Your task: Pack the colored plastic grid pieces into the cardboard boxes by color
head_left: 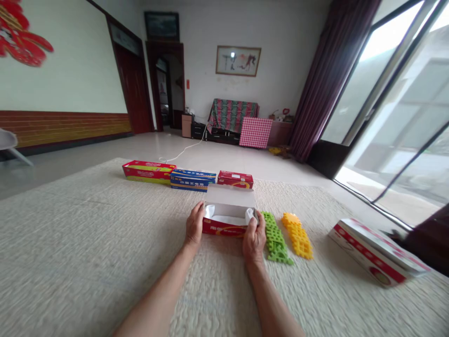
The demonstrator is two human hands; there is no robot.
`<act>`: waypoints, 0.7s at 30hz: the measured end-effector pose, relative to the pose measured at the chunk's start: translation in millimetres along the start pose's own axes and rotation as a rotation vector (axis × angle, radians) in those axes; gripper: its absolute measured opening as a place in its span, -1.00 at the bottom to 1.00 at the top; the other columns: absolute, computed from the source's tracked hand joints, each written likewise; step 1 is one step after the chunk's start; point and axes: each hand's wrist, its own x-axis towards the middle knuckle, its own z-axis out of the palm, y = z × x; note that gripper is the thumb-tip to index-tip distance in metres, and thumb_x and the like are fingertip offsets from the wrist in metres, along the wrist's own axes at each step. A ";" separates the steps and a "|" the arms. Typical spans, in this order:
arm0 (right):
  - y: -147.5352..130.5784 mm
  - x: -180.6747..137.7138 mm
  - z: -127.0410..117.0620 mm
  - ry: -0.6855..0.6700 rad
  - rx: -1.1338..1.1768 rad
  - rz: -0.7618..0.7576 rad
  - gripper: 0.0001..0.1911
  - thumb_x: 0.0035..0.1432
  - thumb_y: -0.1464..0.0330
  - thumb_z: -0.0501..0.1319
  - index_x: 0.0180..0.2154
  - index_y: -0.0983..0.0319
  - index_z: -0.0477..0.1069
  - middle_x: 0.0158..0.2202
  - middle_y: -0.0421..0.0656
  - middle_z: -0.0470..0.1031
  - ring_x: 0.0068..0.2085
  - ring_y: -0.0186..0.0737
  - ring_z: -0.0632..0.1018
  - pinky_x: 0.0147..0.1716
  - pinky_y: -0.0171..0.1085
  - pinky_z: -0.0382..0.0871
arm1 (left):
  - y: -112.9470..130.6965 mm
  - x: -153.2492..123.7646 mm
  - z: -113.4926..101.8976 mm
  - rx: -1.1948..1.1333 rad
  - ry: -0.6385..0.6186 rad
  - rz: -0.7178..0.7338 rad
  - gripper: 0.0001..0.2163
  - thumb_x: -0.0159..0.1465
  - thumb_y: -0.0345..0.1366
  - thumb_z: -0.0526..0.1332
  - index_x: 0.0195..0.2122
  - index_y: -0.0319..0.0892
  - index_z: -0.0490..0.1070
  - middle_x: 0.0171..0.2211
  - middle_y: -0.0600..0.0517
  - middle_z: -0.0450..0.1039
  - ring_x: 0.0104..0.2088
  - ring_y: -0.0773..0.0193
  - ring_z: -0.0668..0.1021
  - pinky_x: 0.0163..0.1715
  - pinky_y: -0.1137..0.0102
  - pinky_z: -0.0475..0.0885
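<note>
A cream rug (105,243) on pale floor (140,146) underlies the open red box (224,229).

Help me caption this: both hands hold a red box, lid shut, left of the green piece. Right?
The head view shows the lid open, not shut; the left hand and right hand do hold the red box, left of the green piece.

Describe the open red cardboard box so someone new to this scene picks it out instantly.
Find the cream textured mat in the foreground. On it, the left hand and right hand hold both ends of the open red cardboard box. Its raised pale flap sets it apart from the closed cardboard boxes behind: a red-and-lime box, a blue box and another red box.
</note>
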 end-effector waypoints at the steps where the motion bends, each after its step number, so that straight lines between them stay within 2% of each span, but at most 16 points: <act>1: -0.5 -2.5 -0.6 -0.008 0.016 -0.009 -0.45 0.23 0.14 -0.05 0.11 0.33 0.29 0.05 0.06 0.42 0.05 -0.06 0.42 0.03 -0.11 0.23 | 0.7 0.3 -2.6 0.002 0.007 0.008 -0.65 0.26 -0.21 0.11 0.04 -0.16 0.42 0.08 -0.05 0.43 0.16 0.12 0.39 0.19 0.25 0.21; 6: 1.5 -7.7 2.0 -0.069 0.116 -0.081 -0.57 0.21 0.23 0.00 0.04 0.29 0.32 -0.01 0.00 0.44 0.01 -0.10 0.43 0.03 -0.11 0.24 | 2.7 6.7 -12.5 -0.028 0.061 0.056 -0.66 0.22 -0.27 0.12 0.01 -0.19 0.45 0.04 -0.07 0.47 0.14 0.11 0.41 0.16 0.23 0.25; 9: 5.6 -5.8 4.6 -0.038 0.133 -0.127 -0.60 0.19 0.27 0.01 0.01 0.29 0.32 -0.02 0.01 0.41 0.02 -0.10 0.41 0.05 -0.09 0.22 | 2.2 9.1 -11.9 -0.011 0.076 0.080 -0.66 0.22 -0.27 0.12 0.00 -0.19 0.45 0.03 -0.06 0.47 0.13 0.11 0.42 0.16 0.23 0.26; 13: 7.4 -3.3 4.5 0.021 0.045 -0.224 -0.65 0.17 0.29 0.02 -0.06 0.30 0.33 -0.07 0.02 0.38 0.00 -0.08 0.38 0.06 -0.04 0.20 | 2.7 6.3 -10.8 -0.001 0.070 0.092 -0.66 0.23 -0.25 0.12 0.00 -0.19 0.45 0.03 -0.05 0.48 0.11 0.11 0.43 0.14 0.25 0.28; 21: 1.5 -8.6 10.0 -0.059 0.027 -0.205 -0.61 0.15 0.22 0.10 -0.02 0.26 0.30 -0.11 -0.03 0.36 -0.08 -0.11 0.41 -0.04 -0.09 0.29 | 5.5 -0.1 -20.0 -0.010 0.054 0.064 -0.62 0.20 -0.27 0.13 0.04 -0.17 0.43 0.05 -0.03 0.46 0.10 0.10 0.43 0.11 0.29 0.31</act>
